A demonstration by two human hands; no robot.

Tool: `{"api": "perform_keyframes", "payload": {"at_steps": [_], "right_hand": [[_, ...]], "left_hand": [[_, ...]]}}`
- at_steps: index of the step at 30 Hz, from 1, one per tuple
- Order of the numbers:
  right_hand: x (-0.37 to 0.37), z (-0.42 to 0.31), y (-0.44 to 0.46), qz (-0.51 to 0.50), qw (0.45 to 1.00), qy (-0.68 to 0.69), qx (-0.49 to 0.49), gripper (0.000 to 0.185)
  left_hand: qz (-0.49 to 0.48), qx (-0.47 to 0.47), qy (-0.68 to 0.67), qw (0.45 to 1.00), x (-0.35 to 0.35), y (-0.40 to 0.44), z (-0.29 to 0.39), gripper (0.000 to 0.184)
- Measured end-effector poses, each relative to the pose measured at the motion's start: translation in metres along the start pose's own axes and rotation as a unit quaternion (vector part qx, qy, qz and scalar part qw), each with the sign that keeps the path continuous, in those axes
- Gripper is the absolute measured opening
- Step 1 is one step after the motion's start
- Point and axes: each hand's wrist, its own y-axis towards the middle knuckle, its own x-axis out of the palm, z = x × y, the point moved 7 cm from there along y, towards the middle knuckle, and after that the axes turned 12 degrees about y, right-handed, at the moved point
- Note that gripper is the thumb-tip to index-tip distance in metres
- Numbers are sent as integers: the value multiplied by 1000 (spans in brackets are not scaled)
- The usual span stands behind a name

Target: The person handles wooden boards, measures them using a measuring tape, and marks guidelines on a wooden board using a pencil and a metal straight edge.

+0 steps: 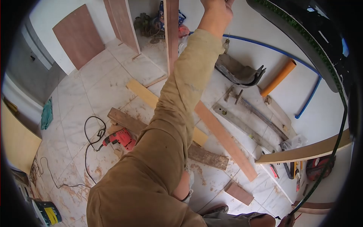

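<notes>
My left arm, in a tan long sleeve, stretches up across the middle of the view. At the top edge shows my left hand (217, 13), mostly the wrist and back of the hand. Its fingers are cut off by the frame, so whether it holds anything is hidden. Nearest below it stands an upright reddish-brown wooden frame post (171, 38). My right hand cannot be made out. Under the arm, a red power drill (120, 139) with a black cord lies by a dark wooden plank (126, 119).
On the tiled floor lie a reddish board (227, 142), a spirit level (244, 130), a wood block (239, 192) and sawdust. An orange pipe (278, 78) and blue tubing (264, 39) rest by the wall. A curved panel (306, 148) juts in at right.
</notes>
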Motion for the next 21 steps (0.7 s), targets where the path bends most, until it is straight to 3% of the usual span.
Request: {"api": "perform_keyframes", "payload": {"at_steps": [3,6,7,8,9,14,15,21], "right_hand": [[13,3,7,40,987,152,-45,23],[3,-19,4,32,999,42,12,24],[4,-17,4,16,998,47,25,26],[15,29,-6,36,995,90,12,30],[12,20,-6,14,989,131,66,27],[-17,-33,9,56,985,152,60,32],[-19,-32,10,67,977,180,88,32],[-19,-28,14,87,969,210,101,31]], "left_hand": [[17,0,8,1000,4,-10,11,8],[14,1,10,1000,-8,3,10,9],[1,-4,19,1000,-16,11,10,11],[-20,-17,27,999,-26,18,7,12],[-41,-36,30,998,-38,29,2,13],[-85,-63,76,991,-85,122,22,20],[-69,-73,68,993,-104,149,26,17],[-8,-64,116,991,-83,123,43,18]]}}
